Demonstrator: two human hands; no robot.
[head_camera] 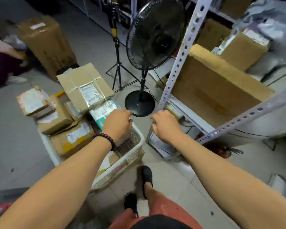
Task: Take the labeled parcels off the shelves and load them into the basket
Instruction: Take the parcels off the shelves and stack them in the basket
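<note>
A white perforated basket [134,151] stands on the floor, piled with several labeled cardboard parcels [73,136]. A large taped box [85,87] lies on top at the back. A teal and white labeled parcel [102,111] sits at the basket's right side. My left hand [118,125], with a bead bracelet on the wrist, rests fingers down on that parcel; whether it grips it is hidden. My right hand [165,125] hangs in the air beside the basket, fingers curled, holding nothing. The metal shelf [177,63] on the right carries a large brown box [218,86] and more labeled parcels [244,48].
A black standing fan [152,35] with a round base [139,103] stands just beyond the basket. A tripod [117,63] is behind it. A tall carton [46,42] and another person's sleeve [0,47] are at the left. My feet are below the basket.
</note>
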